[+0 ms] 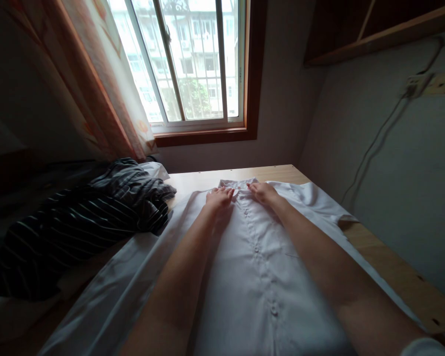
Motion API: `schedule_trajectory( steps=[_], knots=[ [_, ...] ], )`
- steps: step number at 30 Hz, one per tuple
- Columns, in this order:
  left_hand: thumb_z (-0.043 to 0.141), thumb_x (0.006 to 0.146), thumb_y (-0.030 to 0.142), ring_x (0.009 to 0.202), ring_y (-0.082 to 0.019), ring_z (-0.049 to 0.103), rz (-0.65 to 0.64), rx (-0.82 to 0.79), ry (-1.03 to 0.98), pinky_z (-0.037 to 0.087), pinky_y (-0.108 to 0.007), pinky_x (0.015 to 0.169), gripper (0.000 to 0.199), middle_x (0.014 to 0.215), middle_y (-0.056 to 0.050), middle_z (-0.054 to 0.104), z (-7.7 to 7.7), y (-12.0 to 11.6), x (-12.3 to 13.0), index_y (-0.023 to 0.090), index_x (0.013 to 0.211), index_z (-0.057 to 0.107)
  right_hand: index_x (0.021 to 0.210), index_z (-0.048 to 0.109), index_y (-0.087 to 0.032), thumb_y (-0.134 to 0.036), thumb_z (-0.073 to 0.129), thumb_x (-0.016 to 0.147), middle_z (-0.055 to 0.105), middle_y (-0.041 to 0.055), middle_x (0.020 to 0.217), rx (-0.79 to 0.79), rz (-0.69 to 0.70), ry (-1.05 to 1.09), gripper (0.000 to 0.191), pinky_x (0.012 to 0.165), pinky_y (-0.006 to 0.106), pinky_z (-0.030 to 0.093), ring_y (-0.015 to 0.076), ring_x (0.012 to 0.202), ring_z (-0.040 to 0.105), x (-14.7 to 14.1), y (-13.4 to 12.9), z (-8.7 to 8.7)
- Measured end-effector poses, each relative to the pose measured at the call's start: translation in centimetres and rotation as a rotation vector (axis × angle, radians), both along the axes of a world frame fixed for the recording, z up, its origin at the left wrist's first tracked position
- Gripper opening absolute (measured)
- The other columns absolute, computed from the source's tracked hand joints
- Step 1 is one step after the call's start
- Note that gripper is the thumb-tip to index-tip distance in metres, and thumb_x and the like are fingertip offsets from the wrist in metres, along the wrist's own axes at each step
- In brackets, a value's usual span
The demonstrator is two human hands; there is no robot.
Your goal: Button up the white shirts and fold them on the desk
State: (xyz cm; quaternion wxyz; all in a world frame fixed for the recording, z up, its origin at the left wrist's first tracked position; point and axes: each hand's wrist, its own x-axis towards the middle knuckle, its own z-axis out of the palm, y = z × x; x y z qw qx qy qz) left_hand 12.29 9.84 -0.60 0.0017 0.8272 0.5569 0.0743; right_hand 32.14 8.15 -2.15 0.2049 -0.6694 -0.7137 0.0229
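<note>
A white button-up shirt (230, 277) lies front side up over the table, its collar (241, 183) at the far end and its button row running towards me. Both my arms reach forward over it. My left hand (220, 197) is at the left side of the collar, its fingers closed on the cloth. On the other side of the neck opening, my right hand (262, 192) pinches the right edge of the collar between its fingertips. The top buttons show between the two hands. One short sleeve (319, 202) spreads out to the right.
A heap of dark striped clothes (81, 232) lies left of the shirt. The wooden table (400, 267) shows along the right and far edges. Beyond it are a window (193, 64) and a curtain (96, 74). A cable (371, 143) hangs from a socket on the right wall.
</note>
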Motion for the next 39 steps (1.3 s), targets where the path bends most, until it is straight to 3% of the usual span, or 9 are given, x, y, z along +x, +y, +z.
schedule_trajectory(
  steps=[3,5,11,16,19,25,33,39],
  knots=[
    [0.038,0.097,0.036,0.103,-0.027,0.064,0.037,0.063,0.003,0.047,-0.039,0.091,0.039,0.111,-0.013,0.071,0.7,1.0,0.8,0.019,0.109,0.071,0.098,0.077,-0.025,-0.035,0.052,0.093,0.075,0.0084,0.101,-0.010,-0.031,-0.039,0.027,0.079,0.030,0.048,0.0239,0.092,0.067,-0.2,1.3,1.1],
    [0.047,0.093,0.036,0.099,-0.030,0.064,0.058,0.102,0.001,0.048,-0.040,0.086,0.033,0.108,-0.016,0.071,0.6,1.5,1.2,0.017,0.104,0.071,0.098,0.077,-0.025,-0.031,0.061,0.087,0.073,0.0097,0.104,-0.004,-0.033,-0.064,0.021,0.080,0.032,0.047,0.0256,0.095,0.065,-0.7,1.9,1.1],
    [0.048,0.093,0.039,0.122,-0.031,0.046,-0.067,0.303,-0.076,0.034,-0.048,0.105,0.029,0.124,-0.011,0.058,-1.6,2.3,0.6,0.026,0.111,0.068,0.112,0.073,-0.027,-0.030,0.053,0.091,0.064,0.0121,0.116,0.120,0.017,-0.129,0.029,0.098,0.040,0.039,0.0280,0.114,0.052,-0.9,2.3,-0.8],
    [0.045,0.095,0.036,0.132,-0.027,0.039,-0.132,0.215,-0.145,0.027,-0.043,0.114,0.029,0.137,-0.008,0.051,-2.2,3.5,-0.3,0.027,0.112,0.066,0.106,0.074,-0.033,-0.031,0.055,0.091,0.058,0.0062,0.131,0.144,0.103,-0.077,0.025,0.106,0.045,0.030,0.0258,0.124,0.043,-0.2,2.1,-1.0],
    [0.047,0.094,0.041,0.133,-0.026,0.040,-0.072,0.145,-0.198,0.026,-0.045,0.115,0.030,0.136,-0.008,0.054,-2.2,4.1,-0.7,0.027,0.114,0.064,0.104,0.073,-0.032,-0.034,0.055,0.091,0.052,0.0038,0.141,0.150,0.115,-0.079,0.023,0.110,0.048,0.024,0.0251,0.134,0.036,-0.4,2.1,-1.0],
    [0.045,0.094,0.043,0.144,-0.032,0.027,0.096,0.067,-0.232,0.021,-0.052,0.116,0.034,0.153,-0.008,0.040,-2.3,4.3,-0.9,0.027,0.120,0.060,0.118,0.065,-0.027,-0.034,0.044,0.095,0.039,0.0072,0.155,0.097,-0.001,-0.127,0.032,0.115,0.054,0.015,0.0269,0.145,0.024,-0.3,2.8,-2.2],
    [0.044,0.094,0.036,0.120,-0.031,0.052,0.183,0.134,-0.254,0.038,-0.046,0.102,0.028,0.125,-0.012,0.060,-1.9,4.5,-0.8,0.024,0.111,0.062,0.119,0.060,-0.022,-0.025,0.037,0.096,0.046,0.0119,0.149,0.177,-0.080,-0.142,0.032,0.113,0.051,0.020,0.0281,0.142,0.029,0.0,3.1,-2.4],
    [0.042,0.096,0.033,0.112,-0.030,0.055,0.222,0.194,-0.297,0.043,-0.042,0.093,0.025,0.124,-0.012,0.058,-1.6,4.6,-0.5,0.023,0.109,0.061,0.114,0.061,-0.016,-0.021,0.035,0.096,0.054,0.0180,0.137,0.248,-0.117,-0.086,0.032,0.109,0.045,0.027,0.0306,0.132,0.039,-0.3,3.2,-1.9]
  ],
)
